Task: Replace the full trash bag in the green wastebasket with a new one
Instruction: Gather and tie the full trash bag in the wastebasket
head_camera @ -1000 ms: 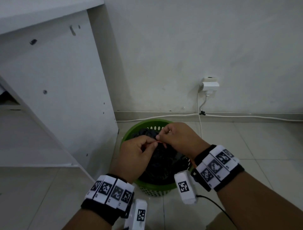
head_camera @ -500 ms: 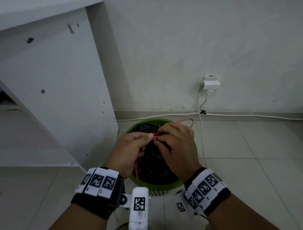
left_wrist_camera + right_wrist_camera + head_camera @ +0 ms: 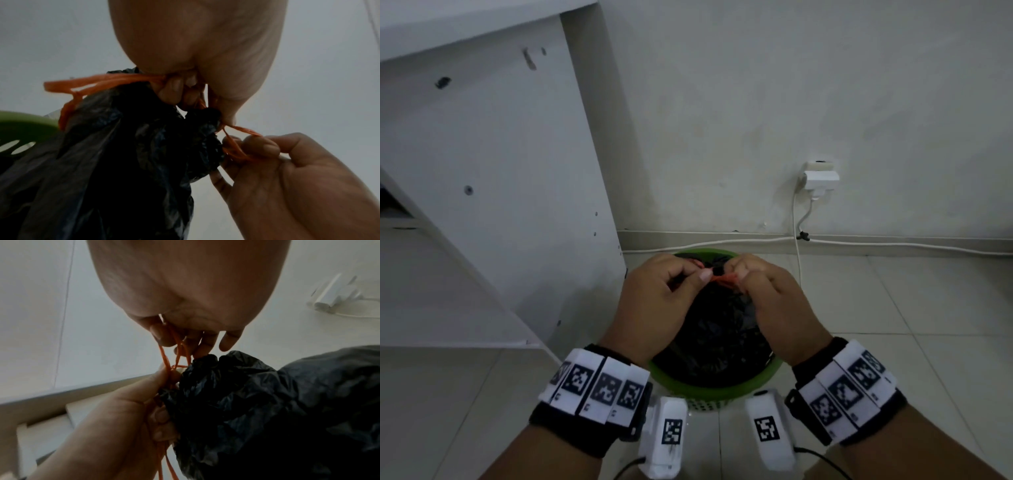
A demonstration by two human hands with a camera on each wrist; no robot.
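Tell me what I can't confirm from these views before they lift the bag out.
- Knot state: both hands, left hand and right hand, pinch the orange drawstring; fingers cover the crossing in every view.
- Bag contents: the black trash bag is opaque and gathered shut.
- Wastebasket base: cut off by wrist cameras, head view.
- A new bag: none in frame.

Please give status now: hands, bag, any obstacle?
Left hand and right hand both pinch orange drawstring. Black bag gathered, in green basket. No obstacle seen.
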